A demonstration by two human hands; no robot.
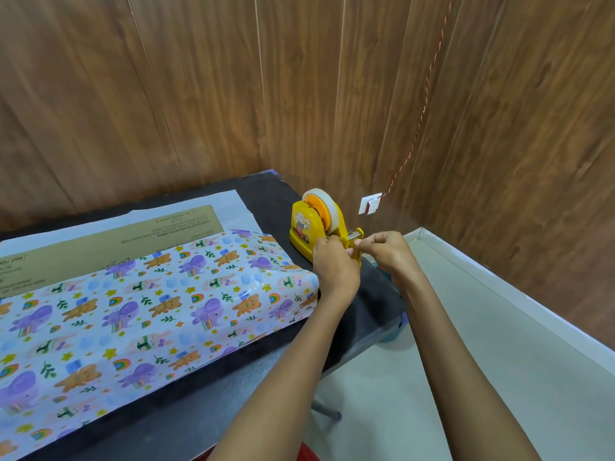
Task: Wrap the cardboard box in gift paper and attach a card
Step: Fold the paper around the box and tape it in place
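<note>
A flat cardboard box (109, 241) lies on the black table (263, 197), half covered by animal-print gift paper (149, 311) folded over its near side. The paper's white underside (199, 202) shows beyond the box. At the table's right end stands a yellow tape dispenser (307, 227) with a roll of clear tape (327, 211). My left hand (334, 266) grips the dispenser's front end. My right hand (386, 252) pinches the tape end at the cutter. No card is in view.
Wood-panelled walls close in behind and to the right. A white switch (370, 204) with a red cord (429, 88) hangs on the wall beside the dispenser. Pale floor (466, 327) lies right of the table edge.
</note>
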